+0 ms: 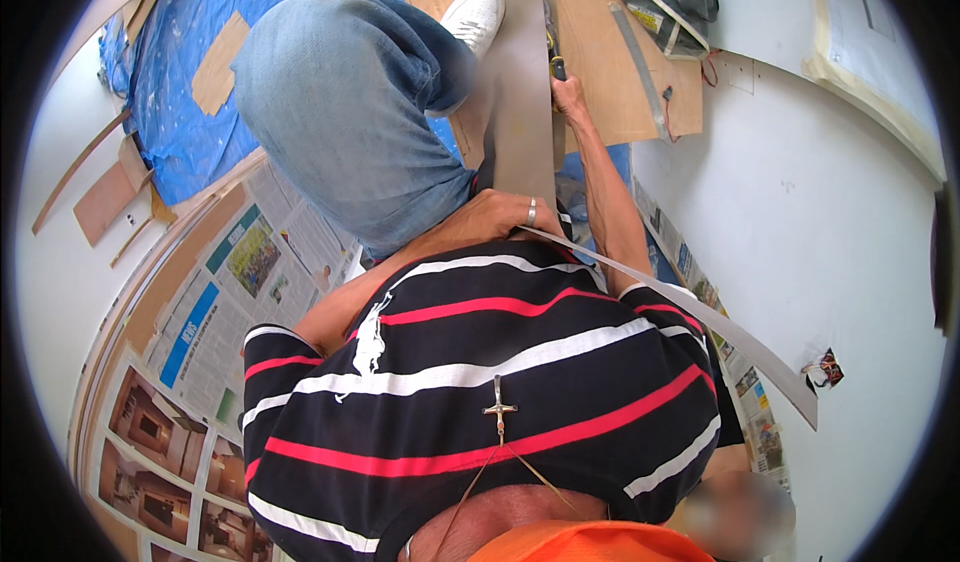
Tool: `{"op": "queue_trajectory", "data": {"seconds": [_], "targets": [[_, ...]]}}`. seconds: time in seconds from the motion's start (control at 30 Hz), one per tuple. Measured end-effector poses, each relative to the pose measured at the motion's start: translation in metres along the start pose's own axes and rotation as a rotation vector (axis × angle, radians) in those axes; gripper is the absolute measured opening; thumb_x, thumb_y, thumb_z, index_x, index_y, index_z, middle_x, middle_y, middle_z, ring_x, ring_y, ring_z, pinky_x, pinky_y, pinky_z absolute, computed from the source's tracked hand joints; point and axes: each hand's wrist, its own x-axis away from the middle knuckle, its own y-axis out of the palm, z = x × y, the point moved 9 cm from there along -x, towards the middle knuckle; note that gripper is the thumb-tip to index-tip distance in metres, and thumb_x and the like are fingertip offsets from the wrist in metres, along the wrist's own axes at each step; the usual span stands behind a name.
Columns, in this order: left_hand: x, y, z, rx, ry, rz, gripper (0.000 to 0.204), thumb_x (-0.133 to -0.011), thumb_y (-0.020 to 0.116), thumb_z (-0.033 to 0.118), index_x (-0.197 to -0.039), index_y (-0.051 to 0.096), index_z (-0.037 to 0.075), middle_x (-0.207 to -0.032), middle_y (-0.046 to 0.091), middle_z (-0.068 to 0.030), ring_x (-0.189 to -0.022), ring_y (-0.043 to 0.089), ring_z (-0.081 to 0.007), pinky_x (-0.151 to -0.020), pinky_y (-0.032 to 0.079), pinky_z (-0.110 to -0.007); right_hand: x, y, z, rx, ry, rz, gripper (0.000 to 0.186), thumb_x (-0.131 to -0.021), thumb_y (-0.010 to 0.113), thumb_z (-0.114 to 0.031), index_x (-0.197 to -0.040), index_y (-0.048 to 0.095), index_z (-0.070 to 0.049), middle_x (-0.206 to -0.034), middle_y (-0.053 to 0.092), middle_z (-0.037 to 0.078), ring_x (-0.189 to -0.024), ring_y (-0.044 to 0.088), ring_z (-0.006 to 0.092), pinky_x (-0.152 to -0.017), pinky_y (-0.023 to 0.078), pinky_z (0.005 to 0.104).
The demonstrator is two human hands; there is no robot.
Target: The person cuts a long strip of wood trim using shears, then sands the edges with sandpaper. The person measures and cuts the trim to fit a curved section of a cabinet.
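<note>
A person's right hand was wrapped around the black handle of a black-and-yellow hand tool at the right edge of a long, flat grey panel. The panel ran from the top of the view down to the person's waist, beside the bent left leg. The left hand, wearing a silver-coloured ring, lay at the panel's near end; whether its fingers were gripping could not be told. A long, thin pale strip slanted from beside that hand down to the right, across the front of the right arm.

The worker wore a black shirt with red and white stripes, faded blue jeans and a white lace-up sneaker, with a metal cross pendant at the chest.

Beyond the hands, a tan wooden board bore a narrow grey strip, near a dark green bag. A crumpled blue plastic sheet spread at upper left, above printed newspaper sheets. At right, wires showed against a white surface.
</note>
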Motion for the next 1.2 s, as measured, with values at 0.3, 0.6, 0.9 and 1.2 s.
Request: {"op": "queue_trajectory", "data": {"seconds": [0.3,0.6,0.9,1.2], "targets": [[0.001,0.002,-0.003,0.01,-0.023,-0.011,0.024,-0.081,0.068,0.011,-0.105,0.07,0.011,-0.098,0.069,-0.0087,-0.091,0.067,-0.027,-0.079,0.053,-0.034,-0.006,0.004,0.002,-0.024,0.029,-0.075,0.053,-0.08,0.069,-0.049,-0.074,0.064,0.003,-0.065,0.059,0.007,-0.059,0.055,0.0175,-0.055,0.042,0.036],[0.004,0.002,-0.007,0.005,-0.071,-0.003,0.035,-0.076,0.071,0.006,-0.11,0.071,0.014,-0.107,0.071,-0.0073,-0.099,0.068,-0.0282,-0.085,0.055,-0.034,-0.024,0.009,0.017,0.026,-0.035,0.006,0.056,-0.079,0.068,-0.052,-0.081,0.066,0.004,-0.069,0.062,0.011,-0.064,0.058,0.0205,-0.059,0.045,0.037],[0.003,0.004,-0.004,-0.006,-0.084,-0.02,0.03,-0.08,0.07,0.011,-0.11,0.07,0.012,-0.109,0.071,-0.0086,-0.101,0.068,-0.0287,-0.086,0.054,-0.035,-0.027,0.014,0.017,-0.026,0.096,-0.122,0.03,-0.084,0.067,-0.031,-0.083,0.065,-0.001,-0.071,0.062,0.002,-0.059,0.054,0.0122,-0.053,0.043,0.0319],[0.003,-0.001,0.001,-0.018,-0.05,0.02,0.024,-0.082,0.069,0.012,-0.107,0.071,0.011,-0.103,0.071,-0.0087,-0.096,0.069,-0.0283,-0.083,0.054,-0.035,-0.023,0.012,0.005,-0.082,-0.075,-0.028,0.054,-0.075,0.072,-0.045,-0.084,0.069,0.008,-0.073,0.065,0.011,-0.066,0.06,0.0193,-0.058,0.046,0.0374]]}}
